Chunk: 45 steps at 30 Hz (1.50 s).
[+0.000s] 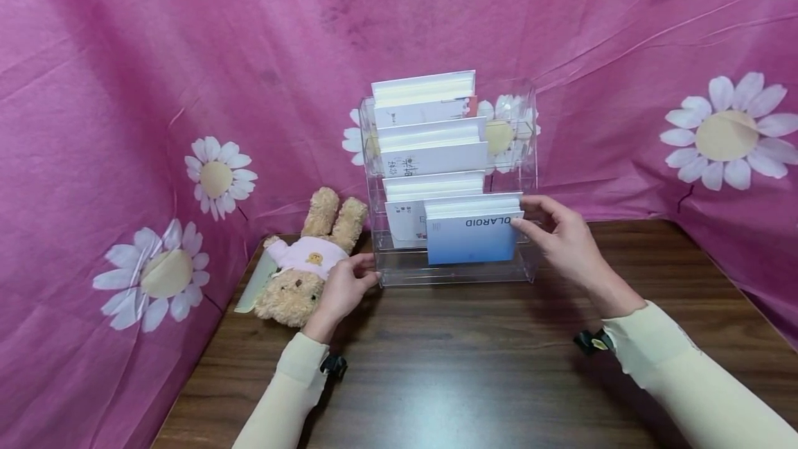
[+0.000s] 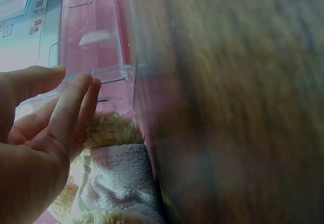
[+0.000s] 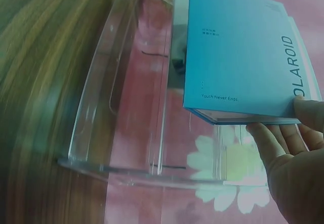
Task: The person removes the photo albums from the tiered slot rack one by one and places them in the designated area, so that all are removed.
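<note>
“Three white albums [image 1: 436, 159] stood in the clear rack [image 1: 458, 276]. Where was the blue album [image 1: 471, 241]?”

“At the rack's lower front, toward the right, partly covering the lowest white one. I couldn't tell whether its bottom edge rested on anything.”

“What was the right hand [image 1: 570, 244] doing?”

“Pinching the blue album's right side, thumb on the front cover, fingers round the edge.”

“And the left hand [image 1: 343, 289]?”

“Loosely open at the rack's lower left corner, fingers nearly straight, a gap between thumb and fingertips. I couldn't tell how firmly it touched the rack.”

“What lay beside it?”

“A teddy bear [image 1: 314, 258] in a pale pink top, face up on the bench [image 1: 405, 380], partly over a flat greenish thing [image 1: 254, 286]. Pink flowered cloth [image 1: 436, 5] hung behind.”
</note>
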### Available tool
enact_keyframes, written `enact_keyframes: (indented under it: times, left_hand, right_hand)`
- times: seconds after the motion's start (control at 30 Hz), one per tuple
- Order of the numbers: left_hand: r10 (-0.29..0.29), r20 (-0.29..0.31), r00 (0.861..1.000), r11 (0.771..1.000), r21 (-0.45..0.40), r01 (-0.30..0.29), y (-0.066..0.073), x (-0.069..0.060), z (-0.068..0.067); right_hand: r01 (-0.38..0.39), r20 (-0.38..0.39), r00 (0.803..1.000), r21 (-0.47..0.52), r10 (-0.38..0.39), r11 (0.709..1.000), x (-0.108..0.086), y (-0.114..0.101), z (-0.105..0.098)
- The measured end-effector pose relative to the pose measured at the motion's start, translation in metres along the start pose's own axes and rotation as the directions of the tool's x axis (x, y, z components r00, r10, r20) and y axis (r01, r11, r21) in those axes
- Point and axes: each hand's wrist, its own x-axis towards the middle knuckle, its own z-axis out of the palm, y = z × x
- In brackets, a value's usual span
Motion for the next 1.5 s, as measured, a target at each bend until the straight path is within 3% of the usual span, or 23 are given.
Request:
enact_keyframes:
  times: [0.43,1.07,1.3,1.5]
  left_hand:
    - [0.012,-0.01,1.0,1.0,0.006,-0.012,-0.001,0.0,0.001]
    - [0.014,-0.008,1.0,1.0,0.008,-0.014,-0.001,0.0,0.0]
    - [0.012,-0.012,1.0,1.0,0.008,-0.012,0.001,0.0,-0.001]
    - [0.013,-0.011,1.0,1.0,0.001,-0.013,0.002,-0.001,-0.002]
  right_hand:
    - [-0.001,-0.068,0.998,-0.055,-0.002,0.998,-0.003,0.027,-0.037]
    - [-0.056,-0.117,0.991,0.017,0.057,0.998,-0.014,0.048,-0.103]
    - [-0.119,-0.131,0.986,-0.088,0.107,0.989,-0.021,0.058,-0.13]
    - [-0.139,-0.144,0.982,-0.089,0.126,0.986,-0.026,0.073,-0.152]
